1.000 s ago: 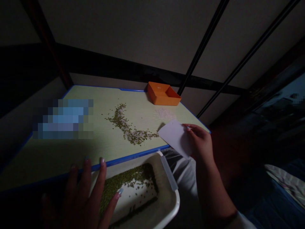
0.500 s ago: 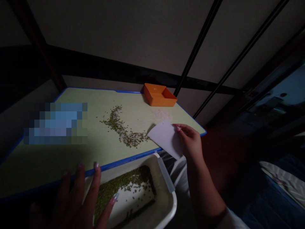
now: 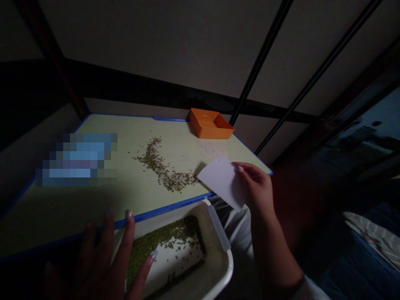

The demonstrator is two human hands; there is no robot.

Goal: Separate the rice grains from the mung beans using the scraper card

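My right hand (image 3: 261,189) grips a white card (image 3: 222,181) at the table's near right edge, its left corner beside a curved trail of green beans mixed with white grains (image 3: 162,166). My left hand (image 3: 108,254) lies with fingers spread over the blue front edge of the table and the left rim of a white tray (image 3: 215,268). The tray sits below the table edge and holds a layer of green beans (image 3: 156,243).
An orange box (image 3: 210,123) stands at the far edge of the pale green, blue-rimmed table (image 3: 93,200). A small patch of white grains (image 3: 213,148) lies in front of it. A blurred blue patch covers the left of the table. Dark frame bars rise behind.
The card and my right hand shifted slightly left, then back a little right. My left hand stayed on the table edge and tray rim.
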